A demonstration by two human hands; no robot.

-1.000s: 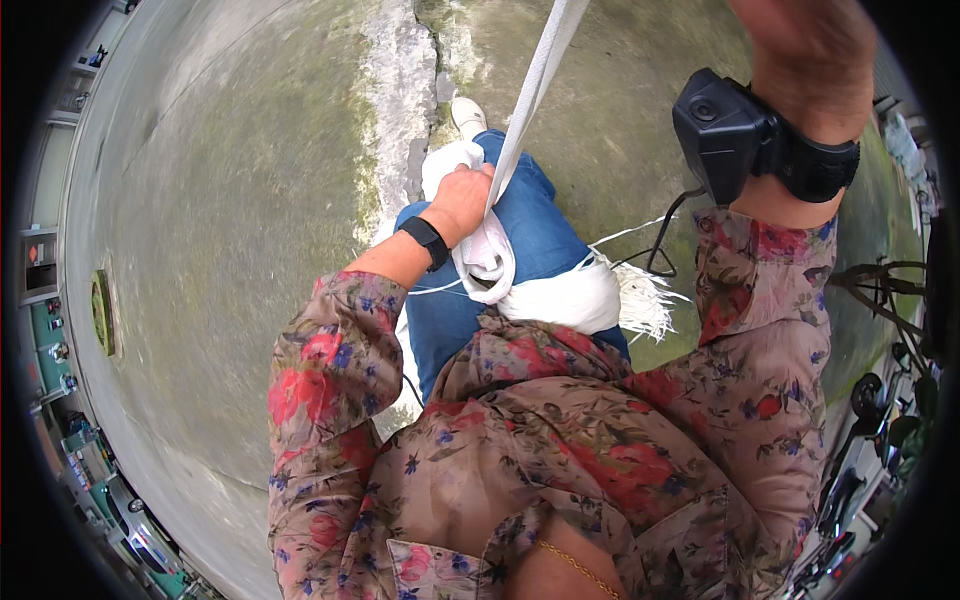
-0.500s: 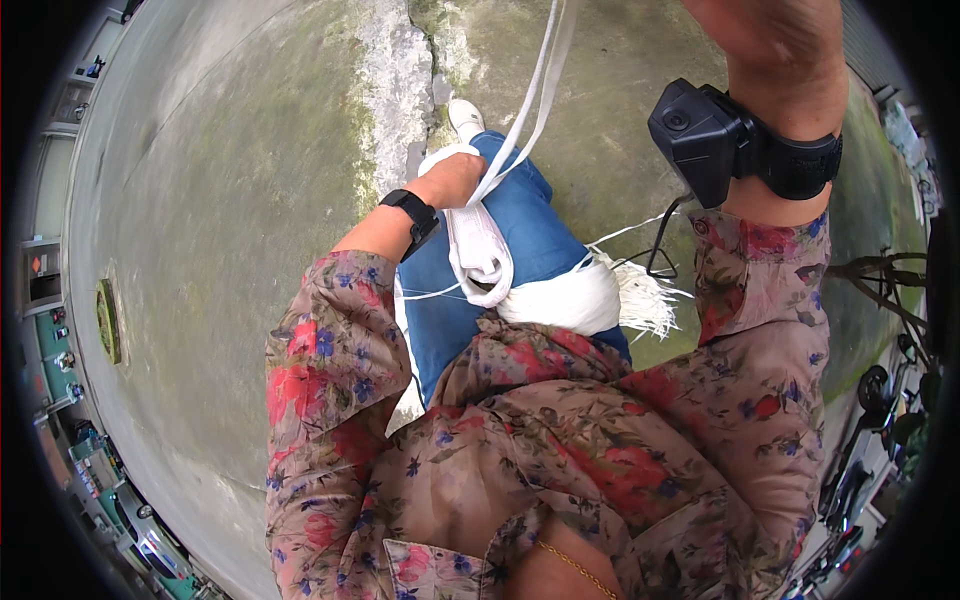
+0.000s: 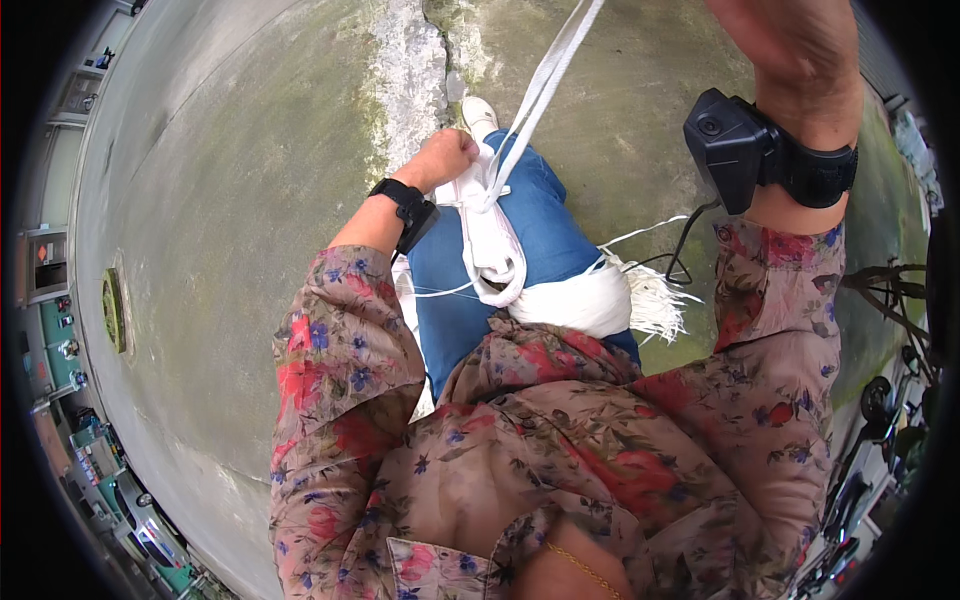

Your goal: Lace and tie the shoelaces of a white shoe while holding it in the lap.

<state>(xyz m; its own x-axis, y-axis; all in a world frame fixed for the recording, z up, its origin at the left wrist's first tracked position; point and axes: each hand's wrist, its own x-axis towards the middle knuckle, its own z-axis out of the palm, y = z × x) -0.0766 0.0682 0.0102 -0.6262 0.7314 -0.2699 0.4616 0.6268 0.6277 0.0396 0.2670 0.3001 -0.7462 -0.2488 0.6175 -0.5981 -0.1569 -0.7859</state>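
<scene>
A long white cloth bundle with a rounded loop at its near end lies over my jeans-clad leg. My left hand is closed at its far end, fingers curled and partly hidden. A doubled white strap crosses around the bundle just below that hand and runs taut up past the top edge. My right hand is raised at the upper right, cut off by the picture edge. Its fingers are out of view, so its grip cannot be seen. A thick hank of white strips with a frayed end rests across my lap.
A black device is strapped to my right wrist, with a cable hanging toward the hank. Worn concrete ground surrounds me. Bare branches stand at the right. Parked vehicles show at the lower left rim.
My left hand has shifted up from the middle of the bundle to its far end, uncovering the strap crossing there. My right arm has moved slightly right, and the strap leans further right.
</scene>
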